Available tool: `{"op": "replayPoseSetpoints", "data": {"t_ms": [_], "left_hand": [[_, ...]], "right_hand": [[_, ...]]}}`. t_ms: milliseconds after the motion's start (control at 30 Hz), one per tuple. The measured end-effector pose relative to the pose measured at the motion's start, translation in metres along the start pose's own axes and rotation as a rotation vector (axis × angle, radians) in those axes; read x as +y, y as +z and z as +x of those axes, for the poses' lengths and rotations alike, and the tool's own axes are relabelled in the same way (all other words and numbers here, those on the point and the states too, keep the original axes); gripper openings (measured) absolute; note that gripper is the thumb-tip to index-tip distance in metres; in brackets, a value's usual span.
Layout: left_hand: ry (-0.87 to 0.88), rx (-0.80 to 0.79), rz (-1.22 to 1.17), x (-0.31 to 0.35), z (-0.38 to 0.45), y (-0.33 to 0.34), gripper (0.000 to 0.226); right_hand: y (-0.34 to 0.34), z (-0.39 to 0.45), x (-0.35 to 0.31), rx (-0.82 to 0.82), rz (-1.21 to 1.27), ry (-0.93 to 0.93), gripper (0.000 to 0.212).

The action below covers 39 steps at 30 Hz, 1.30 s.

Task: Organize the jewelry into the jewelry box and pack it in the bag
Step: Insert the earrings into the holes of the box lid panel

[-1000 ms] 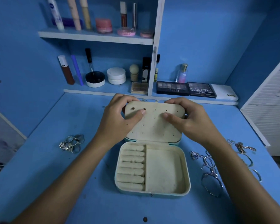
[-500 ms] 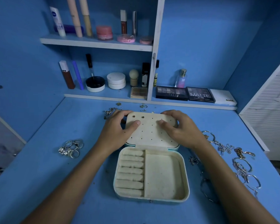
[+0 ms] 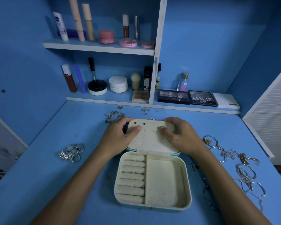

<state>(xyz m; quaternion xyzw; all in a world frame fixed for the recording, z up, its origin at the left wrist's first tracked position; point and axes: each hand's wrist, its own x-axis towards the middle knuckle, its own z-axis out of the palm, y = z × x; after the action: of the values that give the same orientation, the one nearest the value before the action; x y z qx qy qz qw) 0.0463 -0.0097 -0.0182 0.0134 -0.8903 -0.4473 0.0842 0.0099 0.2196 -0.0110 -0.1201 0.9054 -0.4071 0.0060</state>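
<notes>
Opening the jewelry box (image 3: 152, 181) flat on the table (image 3: 47, 184).
Left hand (image 3: 118, 137) and right hand (image 3: 182, 137) gripped its lid (image 3: 150, 137), fingers curled; rings (image 3: 71, 152) left of it likely came next.

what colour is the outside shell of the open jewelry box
Pale teal; it shows along the jewelry box front outer edge in the head view. The lining inside is cream.

Matt blue paint covers the desk (image 3: 47, 184), speckled here and there. The jewelry box (image 3: 167, 184) shows a soft, cream, velvety lining, a bit grubby, with padded ring rolls (image 3: 131, 176) of the same cloth. Its lid panel (image 3: 150, 137) looks matt and punched with holes. Shiny silvery metal on the rings (image 3: 71, 152) and the bracelets (image 3: 246, 172). Glossy plastic on the eyeshadow palettes (image 3: 186, 97).
</notes>
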Motion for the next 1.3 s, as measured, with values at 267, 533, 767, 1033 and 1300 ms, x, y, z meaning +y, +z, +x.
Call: {"op": "replayPoseSetpoints", "data": {"t_ms": [267, 533, 767, 1033, 1300], "left_hand": [[0.080, 0.157, 0.087, 0.001, 0.016, -0.013, 0.016], [0.128, 0.187, 0.417, -0.022, 0.060, -0.042, 0.012], [0.126, 0.070, 0.563, -0.027, 0.076, -0.045, 0.018], [0.100, 0.068, 0.589, -0.027, 0.077, -0.042, 0.013], [0.126, 0.198, 0.474, -0.021, 0.072, -0.041, 0.007]], "right_hand": [[-0.003, -0.003, -0.006, 0.010, -0.018, -0.009, 0.033], [-0.005, -0.004, -0.006, -0.009, 0.004, 0.005, 0.033], [-0.005, -0.003, -0.005, -0.021, -0.003, 0.011, 0.035], [-0.005, -0.003, -0.005, -0.024, 0.015, 0.025, 0.034], [-0.006, -0.003, -0.005, -0.032, 0.002, 0.026, 0.036]]}}
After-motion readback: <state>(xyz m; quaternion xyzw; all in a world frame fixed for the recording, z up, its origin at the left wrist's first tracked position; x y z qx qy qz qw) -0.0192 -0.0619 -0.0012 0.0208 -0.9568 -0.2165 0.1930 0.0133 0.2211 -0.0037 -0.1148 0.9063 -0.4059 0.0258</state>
